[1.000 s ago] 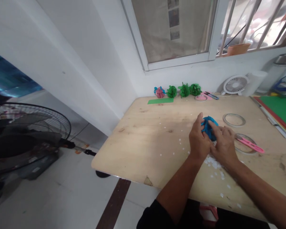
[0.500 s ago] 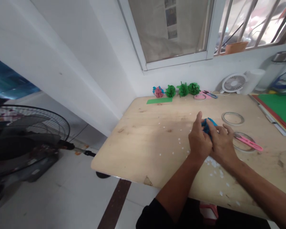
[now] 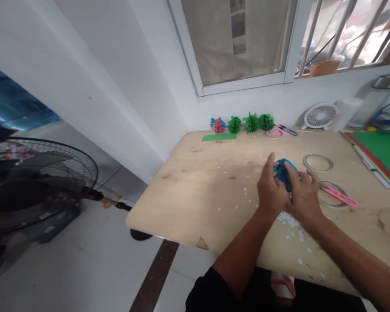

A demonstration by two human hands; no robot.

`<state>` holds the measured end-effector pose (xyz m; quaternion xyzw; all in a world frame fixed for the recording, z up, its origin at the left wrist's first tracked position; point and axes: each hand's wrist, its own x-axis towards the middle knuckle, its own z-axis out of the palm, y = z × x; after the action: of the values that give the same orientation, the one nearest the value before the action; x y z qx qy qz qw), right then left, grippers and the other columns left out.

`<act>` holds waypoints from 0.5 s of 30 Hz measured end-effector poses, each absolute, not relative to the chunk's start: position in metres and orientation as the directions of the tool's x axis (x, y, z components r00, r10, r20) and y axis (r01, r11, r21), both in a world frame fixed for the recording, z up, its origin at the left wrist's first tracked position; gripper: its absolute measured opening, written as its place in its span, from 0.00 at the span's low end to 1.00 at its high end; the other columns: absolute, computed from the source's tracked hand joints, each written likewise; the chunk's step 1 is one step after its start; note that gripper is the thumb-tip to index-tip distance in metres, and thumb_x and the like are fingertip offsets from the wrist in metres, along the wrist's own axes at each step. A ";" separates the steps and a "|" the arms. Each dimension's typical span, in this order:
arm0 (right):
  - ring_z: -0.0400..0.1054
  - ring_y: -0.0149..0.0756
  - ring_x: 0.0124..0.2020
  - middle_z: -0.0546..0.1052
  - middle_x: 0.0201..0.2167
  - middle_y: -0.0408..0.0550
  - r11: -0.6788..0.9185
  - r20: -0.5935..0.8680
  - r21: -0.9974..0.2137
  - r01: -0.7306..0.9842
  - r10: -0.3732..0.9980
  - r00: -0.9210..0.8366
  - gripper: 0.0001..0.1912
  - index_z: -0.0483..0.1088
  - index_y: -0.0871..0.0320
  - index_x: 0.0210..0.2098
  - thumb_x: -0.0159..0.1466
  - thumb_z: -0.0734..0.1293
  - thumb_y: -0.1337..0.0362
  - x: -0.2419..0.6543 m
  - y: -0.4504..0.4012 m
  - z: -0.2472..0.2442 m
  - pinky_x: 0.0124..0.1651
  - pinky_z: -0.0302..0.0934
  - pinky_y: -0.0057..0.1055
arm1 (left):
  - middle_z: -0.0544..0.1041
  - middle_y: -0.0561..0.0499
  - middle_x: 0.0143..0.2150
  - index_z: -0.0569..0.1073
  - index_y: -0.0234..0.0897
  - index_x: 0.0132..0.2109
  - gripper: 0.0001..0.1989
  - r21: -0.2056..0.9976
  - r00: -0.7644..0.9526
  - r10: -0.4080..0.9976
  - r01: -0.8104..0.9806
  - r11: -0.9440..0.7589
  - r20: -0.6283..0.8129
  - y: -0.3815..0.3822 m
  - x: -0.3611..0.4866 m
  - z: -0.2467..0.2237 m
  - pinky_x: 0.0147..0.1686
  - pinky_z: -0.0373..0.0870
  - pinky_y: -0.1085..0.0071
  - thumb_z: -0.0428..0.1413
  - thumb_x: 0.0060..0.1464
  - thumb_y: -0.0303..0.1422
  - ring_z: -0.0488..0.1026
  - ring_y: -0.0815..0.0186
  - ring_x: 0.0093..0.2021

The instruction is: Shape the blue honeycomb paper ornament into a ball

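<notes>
A blue folded-paper piece (image 3: 283, 172) is held between both hands above the wooden table (image 3: 182, 190). My left hand (image 3: 271, 188) closes on its left side, and my right hand (image 3: 302, 190) grips it from the right; the heels of the palms meet below. The fingers cover much of the paper. Just right of my right hand, a pink-handled cutter or scissors (image 3: 342, 197) lies across a roll of tape (image 3: 331, 203). Small white paper scraps (image 3: 290, 223) are scattered under and beside my wrists.
Along the wall stand a pink-and-blue paper ball (image 3: 219, 125) and several green paper balls (image 3: 251, 123), with a green paper strip (image 3: 219, 137) before them. Another tape roll (image 3: 318, 163), a small white fan (image 3: 320, 115) and coloured sheets (image 3: 380, 151) are on the right. A large floor fan (image 3: 42, 182) stands left.
The hands have parted slightly around the blue paper, so more of it shows between the fingers. The view has shifted a little.
</notes>
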<state>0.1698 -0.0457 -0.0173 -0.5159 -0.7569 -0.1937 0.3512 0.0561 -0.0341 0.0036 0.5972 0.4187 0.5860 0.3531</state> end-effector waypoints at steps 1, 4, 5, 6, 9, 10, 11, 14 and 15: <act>0.72 0.50 0.43 0.79 0.38 0.54 0.382 0.735 -0.099 0.919 0.650 -0.192 0.34 0.49 0.60 0.72 0.68 0.59 0.61 0.170 -0.046 -0.017 0.59 0.53 0.54 | 0.73 0.44 0.61 0.57 0.44 0.71 0.40 0.920 -0.035 0.920 0.062 -0.388 0.390 -0.032 0.054 0.003 0.58 0.73 0.62 0.47 0.52 0.17 0.74 0.61 0.58; 0.72 0.51 0.44 0.78 0.41 0.56 0.357 0.712 -0.209 0.910 0.694 -0.109 0.33 0.54 0.59 0.69 0.67 0.60 0.57 0.174 -0.044 -0.016 0.57 0.56 0.54 | 0.72 0.43 0.61 0.56 0.43 0.70 0.41 0.932 -0.018 0.932 0.007 -0.362 0.362 -0.026 0.049 0.003 0.59 0.72 0.62 0.47 0.50 0.16 0.74 0.62 0.57; 0.72 0.51 0.44 0.78 0.41 0.56 0.353 0.700 -0.247 0.902 0.709 -0.086 0.33 0.55 0.59 0.69 0.67 0.61 0.56 0.175 -0.043 -0.017 0.57 0.56 0.54 | 0.71 0.43 0.61 0.57 0.43 0.70 0.42 0.933 -0.010 0.933 -0.005 -0.359 0.359 -0.025 0.048 0.004 0.59 0.72 0.62 0.47 0.49 0.15 0.74 0.61 0.58; 0.73 0.52 0.44 0.78 0.42 0.57 0.351 0.690 -0.278 0.894 0.721 -0.069 0.33 0.55 0.59 0.68 0.67 0.61 0.55 0.176 -0.042 -0.018 0.56 0.57 0.55 | 0.71 0.43 0.61 0.57 0.44 0.70 0.42 0.933 -0.001 0.933 -0.014 -0.360 0.360 -0.025 0.047 0.004 0.59 0.72 0.62 0.47 0.49 0.15 0.74 0.61 0.58; 0.73 0.53 0.45 0.78 0.43 0.58 0.360 0.674 -0.328 0.873 0.737 -0.050 0.33 0.56 0.59 0.68 0.67 0.61 0.55 0.179 -0.041 -0.019 0.56 0.58 0.56 | 0.69 0.44 0.64 0.57 0.46 0.70 0.43 0.926 0.024 0.926 -0.036 -0.376 0.377 -0.026 0.048 0.003 0.60 0.71 0.59 0.48 0.48 0.16 0.72 0.58 0.61; 0.73 0.53 0.44 0.78 0.43 0.58 0.364 0.673 -0.333 0.870 0.738 -0.052 0.33 0.57 0.60 0.68 0.67 0.61 0.55 0.179 -0.041 -0.019 0.56 0.58 0.57 | 0.68 0.44 0.65 0.57 0.47 0.70 0.43 0.924 0.026 0.924 -0.048 -0.380 0.382 -0.026 0.049 0.002 0.61 0.71 0.59 0.49 0.48 0.16 0.71 0.58 0.62; 0.74 0.53 0.44 0.78 0.42 0.58 0.368 0.672 -0.336 0.867 0.738 -0.053 0.33 0.57 0.60 0.68 0.67 0.61 0.55 0.179 -0.041 -0.019 0.56 0.58 0.57 | 0.68 0.44 0.65 0.58 0.48 0.70 0.42 0.923 0.024 0.924 -0.063 -0.379 0.381 -0.026 0.050 0.002 0.61 0.70 0.59 0.49 0.48 0.16 0.70 0.57 0.62; 0.74 0.54 0.44 0.78 0.42 0.58 0.375 0.674 -0.350 0.858 0.737 -0.047 0.32 0.57 0.60 0.68 0.67 0.61 0.55 0.179 -0.041 -0.017 0.55 0.59 0.59 | 0.68 0.44 0.64 0.60 0.48 0.69 0.41 0.932 -0.006 0.938 -0.110 -0.345 0.346 -0.027 0.051 0.002 0.60 0.71 0.59 0.49 0.48 0.17 0.71 0.57 0.61; 0.74 0.55 0.44 0.78 0.41 0.58 0.376 0.675 -0.360 0.854 0.737 -0.040 0.32 0.57 0.60 0.68 0.67 0.61 0.56 0.179 -0.041 -0.017 0.55 0.58 0.59 | 0.69 0.44 0.63 0.61 0.48 0.68 0.41 0.936 -0.024 0.944 -0.124 -0.329 0.328 -0.027 0.051 0.003 0.60 0.71 0.59 0.49 0.48 0.17 0.72 0.58 0.60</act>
<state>0.1791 -0.0415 -0.0167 -0.5540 -0.7177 -0.0705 0.4160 0.0507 -0.0266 0.0028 0.5432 0.3776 0.6077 0.4394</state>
